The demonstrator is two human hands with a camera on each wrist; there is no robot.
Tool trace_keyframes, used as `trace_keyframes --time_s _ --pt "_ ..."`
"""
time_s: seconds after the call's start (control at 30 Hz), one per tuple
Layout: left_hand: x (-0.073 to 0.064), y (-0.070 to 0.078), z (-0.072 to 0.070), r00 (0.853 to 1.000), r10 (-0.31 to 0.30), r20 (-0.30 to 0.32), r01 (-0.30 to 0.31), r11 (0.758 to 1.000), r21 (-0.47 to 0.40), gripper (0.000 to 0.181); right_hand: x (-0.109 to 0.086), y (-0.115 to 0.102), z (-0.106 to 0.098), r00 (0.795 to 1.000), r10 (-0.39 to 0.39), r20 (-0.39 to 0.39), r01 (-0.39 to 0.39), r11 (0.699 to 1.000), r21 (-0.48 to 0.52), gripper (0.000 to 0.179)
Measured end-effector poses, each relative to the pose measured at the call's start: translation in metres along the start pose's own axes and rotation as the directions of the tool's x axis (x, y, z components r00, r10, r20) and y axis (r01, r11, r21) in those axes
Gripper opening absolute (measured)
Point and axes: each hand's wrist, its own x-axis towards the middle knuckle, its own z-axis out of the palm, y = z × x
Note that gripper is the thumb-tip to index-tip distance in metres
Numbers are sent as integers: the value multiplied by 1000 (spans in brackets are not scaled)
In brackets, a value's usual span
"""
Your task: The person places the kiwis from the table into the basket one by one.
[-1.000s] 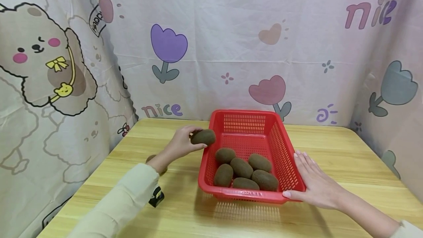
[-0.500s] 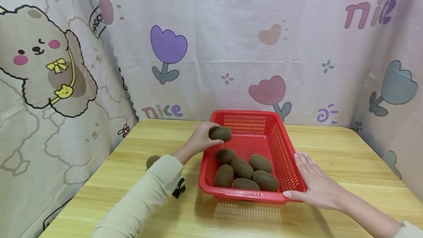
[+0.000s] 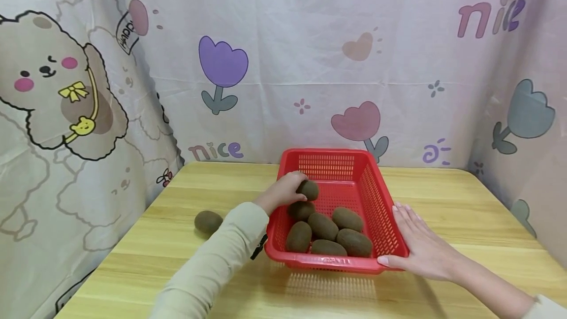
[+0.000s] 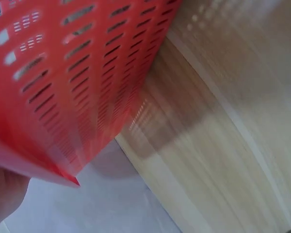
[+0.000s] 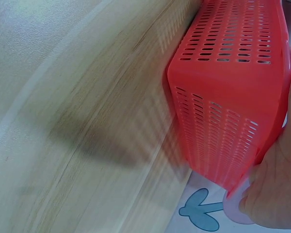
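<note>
In the head view a red plastic basket stands on the table, with several brown kiwis gathered in its near half. My left hand reaches over the basket's left rim and grips a kiwi just above the others. My right hand rests on the near right corner, its fingers straight along the outer side and the thumb on the rim. The left wrist view shows the basket's slotted wall, with part of the left hand at the edge; the held kiwi is hidden there.
Another kiwi lies on the wooden table left of the basket, beside the left sleeve. A black strap shows at the left wrist. A printed curtain hangs behind the table.
My left hand has carried the kiwi rightward from outside the left rim to inside the basket, then lowered it. The kiwi on the table has come into fuller view. My right hand stays put.
</note>
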Motion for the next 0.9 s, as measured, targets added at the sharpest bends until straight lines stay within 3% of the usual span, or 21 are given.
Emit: trace_keyframes --time_s 0.17,0.3,0.37,0.57,0.73,0.9 --pt "3 4 2 998 -34 52 30 997 73 41 1 0 0 1000 0 0 0 1000 -2 107" --pt "2 3 2 998 -44 39 39 993 109 43 0 -1 0 1000 -3 -5 3 1000 -1 106" --pt "1 1 1 1000 -27 10 25 994 111 44 0 -1 0 1000 -1 -3 1 1000 0 106" --pt "-10 -10 -4 995 -51 -91 46 998 -51 41 1 0 0 1000 6 11 -7 1000 8 106" --pt "-22 -21 -9 972 -70 -223 45 992 -117 40 1 1 0 1000 13 21 -13 1000 23 107" --pt "-35 -33 -13 947 -65 -316 22 990 -139 41 1 1 0 1000 3 18 -3 1000 17 107"
